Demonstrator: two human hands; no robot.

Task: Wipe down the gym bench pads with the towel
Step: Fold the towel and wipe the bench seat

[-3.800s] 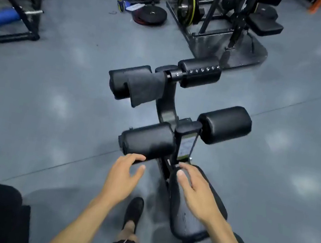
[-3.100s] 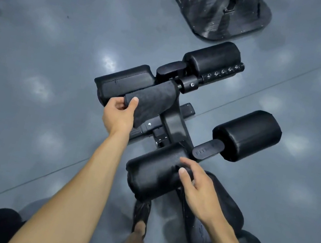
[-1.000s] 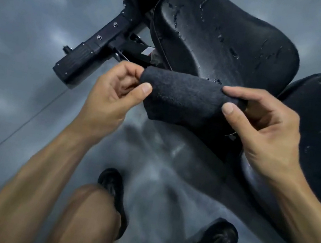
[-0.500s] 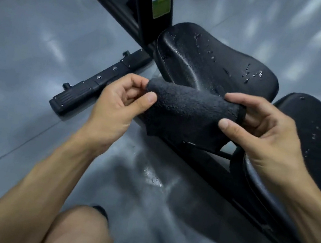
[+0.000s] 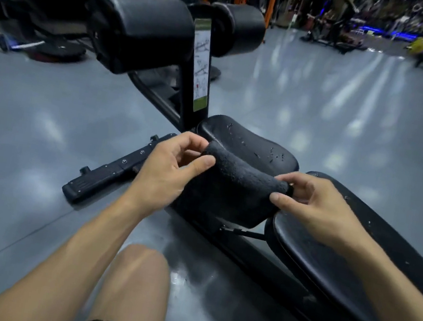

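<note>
Mostly hidden seat pad (image 5: 252,146) behind towel (image 5: 230,189), far background blurred

Dark towel (image 5: 231,183) — draped before wet black seat pad (image 5: 252,146)

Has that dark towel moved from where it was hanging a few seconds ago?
Yes. The towel left the far roller pad and now hangs between the left hand and right hand, near the seat pad.

Towel (image 5: 230,189) between both hands, before seat pad (image 5: 252,145), roller pads (image 5: 139,31) behind.
</note>
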